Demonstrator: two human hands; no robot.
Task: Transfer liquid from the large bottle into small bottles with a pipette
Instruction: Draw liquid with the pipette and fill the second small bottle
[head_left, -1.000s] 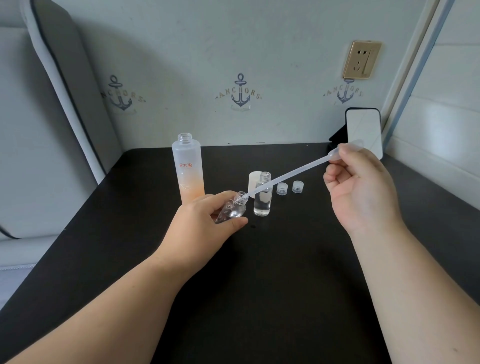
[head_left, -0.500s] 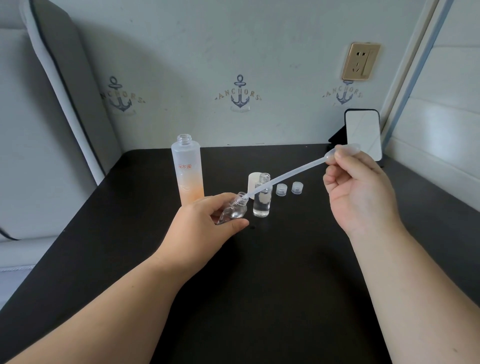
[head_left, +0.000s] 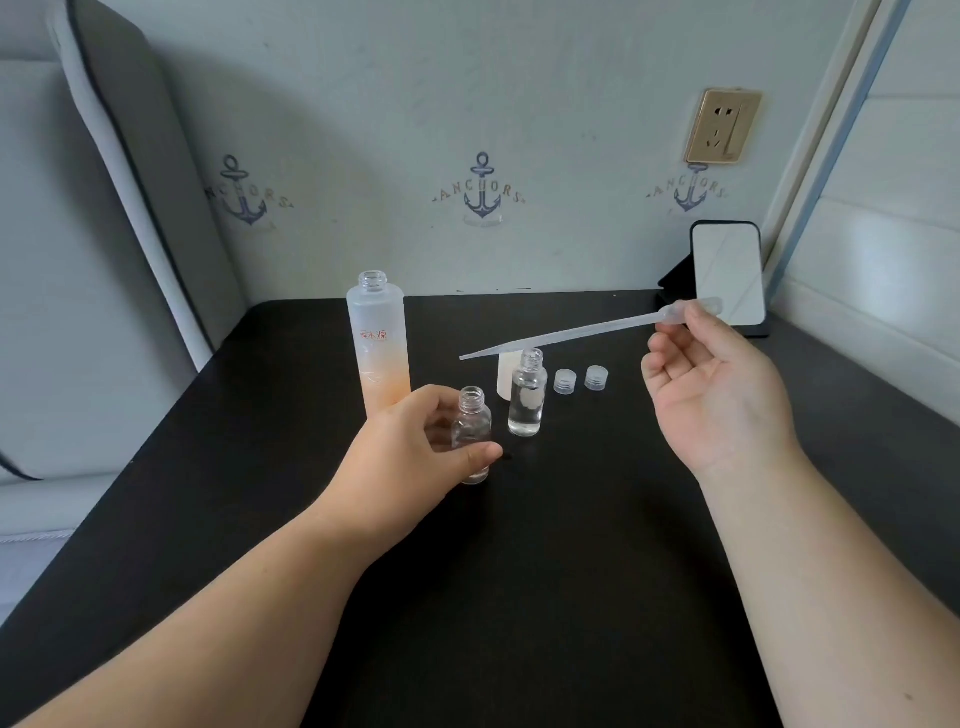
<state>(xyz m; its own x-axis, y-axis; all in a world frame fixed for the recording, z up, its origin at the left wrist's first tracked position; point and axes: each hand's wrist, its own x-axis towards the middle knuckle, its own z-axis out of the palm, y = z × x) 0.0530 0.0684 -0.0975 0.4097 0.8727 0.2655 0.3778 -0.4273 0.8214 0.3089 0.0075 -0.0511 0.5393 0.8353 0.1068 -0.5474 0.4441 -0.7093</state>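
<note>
A tall frosted large bottle (head_left: 378, 343) with an orange lower half stands uncapped at the back of the black table (head_left: 545, 571). My left hand (head_left: 415, 462) grips a small clear bottle (head_left: 471, 431), now upright on the table with its mouth open. A second small bottle (head_left: 527, 397), holding clear liquid, stands just to its right. My right hand (head_left: 711, 395) pinches the bulb of a translucent pipette (head_left: 566, 335), which lies nearly level in the air. Its tip points left, above and between the two small bottles, clear of both.
Two small clear caps (head_left: 565, 381) (head_left: 596, 377) and a white cap (head_left: 506, 376) sit behind the second small bottle. A phone on a black stand (head_left: 727, 278) leans at the back right by the wall. A grey cushion (head_left: 140, 171) borders the table's left side.
The left hand has turned the small bottle from tilted to upright and set it on the table. The right hand has lifted the pipette's tip out of that bottle's mouth.
</note>
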